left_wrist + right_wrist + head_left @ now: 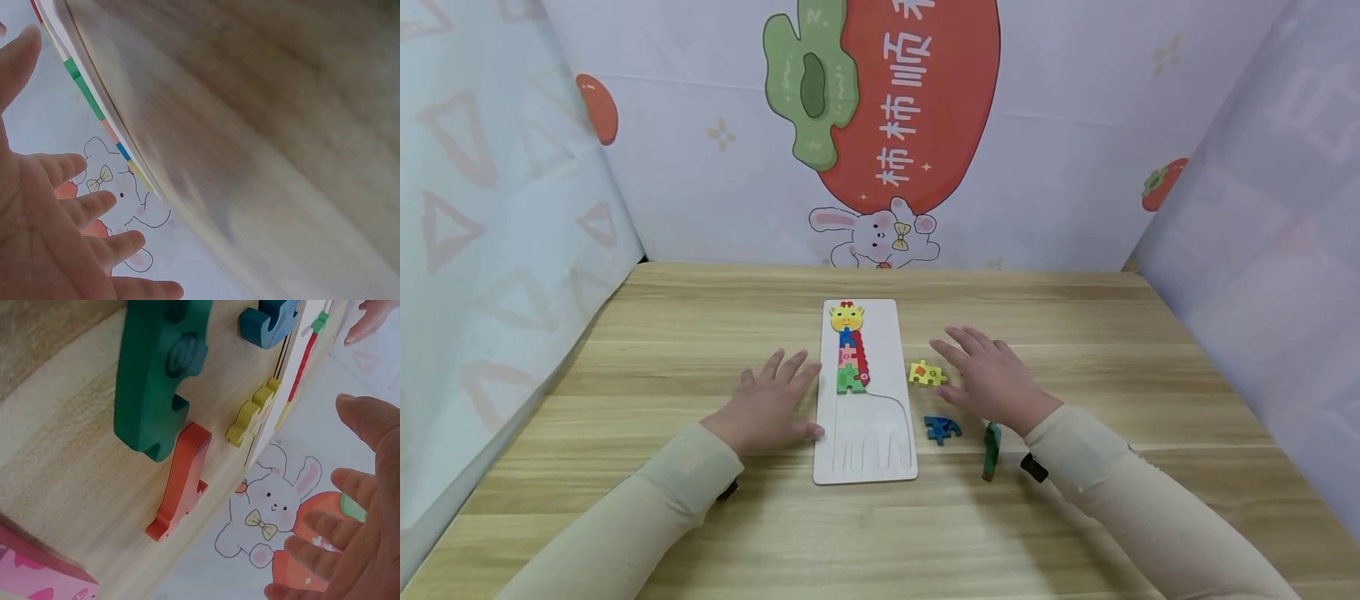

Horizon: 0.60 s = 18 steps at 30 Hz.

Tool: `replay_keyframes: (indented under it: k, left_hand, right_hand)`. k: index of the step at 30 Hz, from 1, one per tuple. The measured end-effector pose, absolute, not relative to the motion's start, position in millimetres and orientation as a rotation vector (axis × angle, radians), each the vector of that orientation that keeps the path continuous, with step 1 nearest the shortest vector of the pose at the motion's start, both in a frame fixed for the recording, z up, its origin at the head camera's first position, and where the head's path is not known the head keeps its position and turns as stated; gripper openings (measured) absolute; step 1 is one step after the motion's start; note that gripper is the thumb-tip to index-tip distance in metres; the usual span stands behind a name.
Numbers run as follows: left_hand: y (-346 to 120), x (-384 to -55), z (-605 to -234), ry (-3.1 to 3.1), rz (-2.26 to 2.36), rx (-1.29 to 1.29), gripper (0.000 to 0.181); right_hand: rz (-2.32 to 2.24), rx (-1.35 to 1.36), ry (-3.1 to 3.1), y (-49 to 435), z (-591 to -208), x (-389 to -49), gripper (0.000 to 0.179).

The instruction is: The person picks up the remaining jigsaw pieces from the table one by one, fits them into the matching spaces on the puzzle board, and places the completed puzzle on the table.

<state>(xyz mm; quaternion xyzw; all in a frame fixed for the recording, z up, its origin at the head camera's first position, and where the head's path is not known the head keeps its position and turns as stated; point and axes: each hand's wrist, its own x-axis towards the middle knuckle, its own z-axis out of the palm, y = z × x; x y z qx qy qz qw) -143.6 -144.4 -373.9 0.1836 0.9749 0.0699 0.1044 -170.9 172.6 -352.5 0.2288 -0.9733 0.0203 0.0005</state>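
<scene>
A white puzzle board (880, 433) lies on the table with a partly assembled giraffe: a yellow head (847, 317), then blue, pink and green neck pieces beside a red mane piece (861, 354). Below them the board shows bare leg outlines. My left hand (769, 408) is at the board's left edge, fingers spread, holding nothing. On the other side my right hand (992, 379) hovers with loose, spread fingers, nothing in it. Its fingertips are close to a yellow puzzle piece (927, 373). Nearer me lie a blue piece (942, 429) and a dark green piece (992, 451).
Under the right hand, an orange-red piece (181, 481) and a pink piece (40, 569) show in the right wrist view; the head view hides them. Behind the wooden table (715, 300) stands a cloth backdrop (1060, 167) printed with persimmons and a rabbit.
</scene>
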Motion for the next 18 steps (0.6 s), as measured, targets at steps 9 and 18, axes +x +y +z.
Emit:
replay_keyframes:
  k: [9,18]
  left_hand:
    - [-141.7,-142.3,-372.5,2.856,0.172,0.562,0.093]
    - [-140.7,-142.1,-373.3,2.837,0.150,0.590,0.092]
  right_hand:
    - [0.087,0.748,-3.073,169.8,-354.0,-173.8,0.069]
    - [0.105,0.789,-3.058,168.6,-360.1,-175.1,0.067]
